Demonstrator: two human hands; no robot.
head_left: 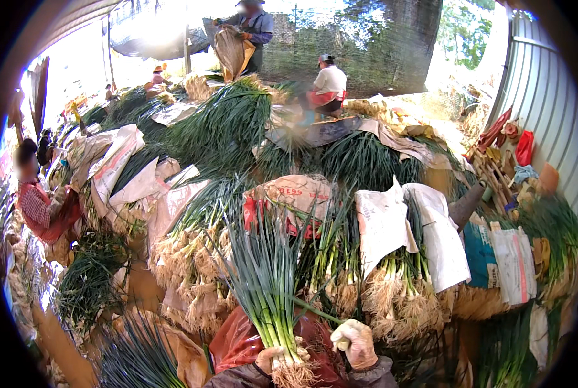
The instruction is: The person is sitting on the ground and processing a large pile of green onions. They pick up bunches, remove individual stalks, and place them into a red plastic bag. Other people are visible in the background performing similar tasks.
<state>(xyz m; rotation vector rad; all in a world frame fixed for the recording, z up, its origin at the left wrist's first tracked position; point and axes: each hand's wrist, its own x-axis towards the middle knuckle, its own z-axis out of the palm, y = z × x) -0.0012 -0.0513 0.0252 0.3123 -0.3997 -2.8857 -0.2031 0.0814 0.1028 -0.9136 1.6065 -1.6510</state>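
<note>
My left hand (268, 358), in a pale glove, is closed around the lower stems of a bunch of green onions (273, 317). The bunch stands upright in front of me, with its pale roots (293, 374) at the bottom and long leaves fanning upward. To the right, my gloved right hand (355, 344) has its fingers curled in. A single green onion leaf (320, 312) slants from the bunch to those fingers, which are closed on its end. Under the bunch, a red plastic apron (234, 339) covers my lap.
Ahead is a long heap of green onions (227, 119), roots facing me, partly under white sacks (383, 223). More leaves (137, 355) lie at lower left. A seated co-worker (40, 200) is at left; others (330, 84) are behind the heap. A corrugated wall (547, 97) stands right.
</note>
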